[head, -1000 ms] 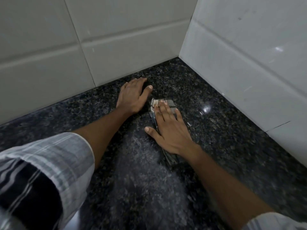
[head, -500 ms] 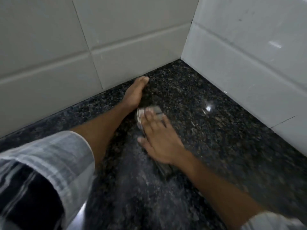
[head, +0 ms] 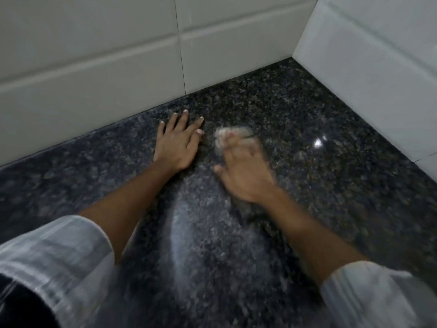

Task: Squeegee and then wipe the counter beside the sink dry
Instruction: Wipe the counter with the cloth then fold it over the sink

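Nearest to me are my two rolled pale sleeves, the left sleeve (head: 54, 261) low in the left corner and the right sleeve (head: 376, 297) low on the right, with both bare forearms reaching out over the dark speckled granite desk (head: 331, 185). Between the forearms a pale, hazy streak (head: 201, 245) lies on the stone, widening toward me. Further out, my right hand (head: 246, 176) is blurred; it lies palm down on the desk over a folded cloth (head: 230, 136), whose pale end pokes out past my fingertips while a darker part shows under the heel of the hand. The fingers look laid over the cloth, pressing it down, but the blur is too strong for me to say whether they curl round it. Just beside it, not touching, my left hand (head: 177, 143) lies flat on the bare stone, fingers straight and spread, holding nothing. A small bright glint (head: 318, 142) sits on the granite to the right of the cloth. Beyond the hands the desk ends at the tiled back wall (head: 106, 55), which meets the white tiled side wall (head: 383, 67) in a corner at the far right.
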